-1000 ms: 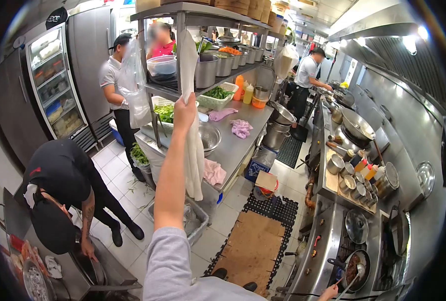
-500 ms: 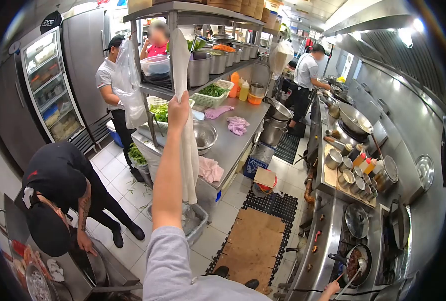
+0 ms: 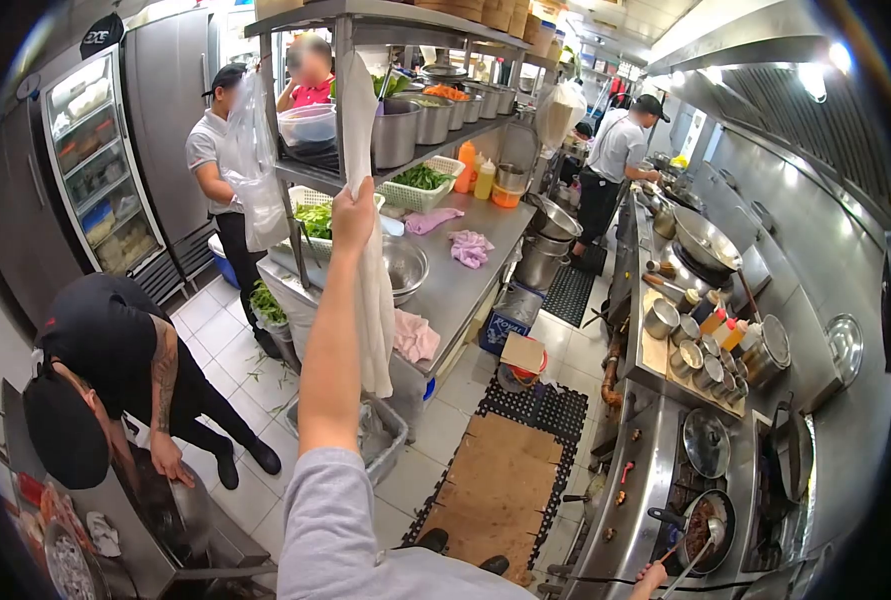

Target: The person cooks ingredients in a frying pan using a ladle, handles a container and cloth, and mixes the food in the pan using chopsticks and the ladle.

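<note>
My left hand (image 3: 353, 215) is stretched out in front of me, closed around a long white cloth (image 3: 375, 320) that hangs beside the post of the steel shelf. The cloth's lower end dangles over a grey bin (image 3: 390, 455). At the lower right, my right hand (image 3: 651, 577) is partly cut off by the frame edge. It is closed by the handle of a long metal ladle (image 3: 690, 568), whose bowl rests in a frying pan (image 3: 728, 548) of brown food on the stove. A thin stick also shows by the right fingertips; the exact grip is small and unclear.
A steel counter (image 3: 455, 285) holds greens in baskets, a bowl and pink cloths. Sauce containers (image 3: 687, 355) line the stove. One person (image 3: 115, 370) bends at the lower left, another (image 3: 220, 170) stands left, a third (image 3: 615, 150) works at the far stove. Cardboard (image 3: 500, 490) covers the floor mat.
The view has shifted slightly. My left hand still grips the white cloth. The ladle has moved a little in the pan. The bending person has moved further to the left.
</note>
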The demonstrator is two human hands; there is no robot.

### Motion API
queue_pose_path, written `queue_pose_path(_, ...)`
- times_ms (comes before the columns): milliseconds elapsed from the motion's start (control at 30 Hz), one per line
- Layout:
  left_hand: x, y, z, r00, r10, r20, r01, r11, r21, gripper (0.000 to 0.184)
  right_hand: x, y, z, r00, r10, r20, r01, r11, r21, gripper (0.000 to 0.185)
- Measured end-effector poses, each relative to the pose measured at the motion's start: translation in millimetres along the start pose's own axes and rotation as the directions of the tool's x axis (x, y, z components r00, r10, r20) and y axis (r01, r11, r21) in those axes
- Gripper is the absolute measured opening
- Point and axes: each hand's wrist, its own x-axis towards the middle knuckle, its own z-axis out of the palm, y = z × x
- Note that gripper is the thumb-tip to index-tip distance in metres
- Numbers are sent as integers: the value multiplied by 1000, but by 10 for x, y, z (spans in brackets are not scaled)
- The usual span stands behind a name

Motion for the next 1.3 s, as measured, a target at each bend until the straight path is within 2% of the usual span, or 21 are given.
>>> queue_pose_path(100,17,-20,8,1000,6,22,-6,1000,-6,37,-121,-57,-5,998,-4,61,1,998,59,21)
queue_pose_path(200,16,-17,24,1000,-18,11,18,999,-33,36,-180,-99,61,1000,23,4,-23,1000,-21,20)
queue_pose_path(267,5,-19,40,1000,8,-2,-8,999,-40,36,-256,-107,40,996,-88,-16,89,995,45,21)
queue_pose_path(300,-15,-6,42,1000,3,1,-3,999,-38,36,-230,-78,10,996,-86,-20,87,995,40,21)
queue_pose_path(400,-30,28,35,1000,27,-6,-28,998,-60,36,-188,-69,12,999,-30,-13,29,998,-62,21)
queue_pose_path(467,-22,28,18,1000,0,10,0,1000,-24,36,-261,-74,8,983,-182,-11,182,983,-13,20)
queue_pose_path(500,-15,36,16,1000,1,11,0,1000,-25,36,-248,-66,23,983,-181,-11,181,983,-12,20)
queue_pose_path(567,-22,37,29,999,30,-11,-31,998,-57,36,-117,-1,-8,999,-44,21,45,999,-13,19)
queue_pose_path(600,-13,31,33,1000,27,-13,-28,998,-57,36,-184,-38,2,999,-47,21,47,999,-15,19)
queue_pose_path(667,-11,0,4,999,50,11,-50,998,-25,37,-306,-69,12,980,-196,-34,198,977,75,18)
queue_pose_path(700,-20,-7,-8,999,49,10,-48,999,-22,37,-337,-96,10,980,-196,-32,198,978,73,18)
queue_pose_path(767,-5,10,2,1000,1,17,0,1000,-29,40,-242,-90,65,999,46,-26,-46,999,-15,18)
queue_pose_path(800,19,-49,27,1000,10,13,-10,999,-31,40,-42,24,29,999,45,-19,-45,999,-8,18)
queue_pose_path(867,81,-186,36,999,18,-32,-17,999,30,41,348,327,33,996,-64,62,58,993,99,11)
queue_pose_path(900,51,-106,26,999,-13,-30,15,997,77,41,286,303,142,995,-63,76,55,993,105,11)
queue_pose_path(1067,-41,40,18,1000,-21,13,21,1000,-22,41,-788,-319,141,906,-422,-9,422,903,83,23)
queue_pose_path(1100,-58,62,30,1000,-6,-12,6,1000,-23,41,-1077,-516,192,885,-466,19,465,884,43,24)
queue_pose_path(1133,-65,73,32,999,8,-38,-9,1000,-22,41,-1023,-524,222,846,-528,72,523,849,80,28)
queue_pose_path(1200,-32,58,23,998,-60,-4,60,998,30,41,-1106,-650,360,856,-504,116,489,862,135,30)
queue_pose_path(1267,-5,47,15,996,-71,46,69,997,44,41,-1467,-839,461,824,-546,150,529,837,140,31)
queue_pose_path(1300,-5,26,41,999,-39,27,40,999,-11,41,-1072,-626,590,784,-599,162,583,801,134,32)
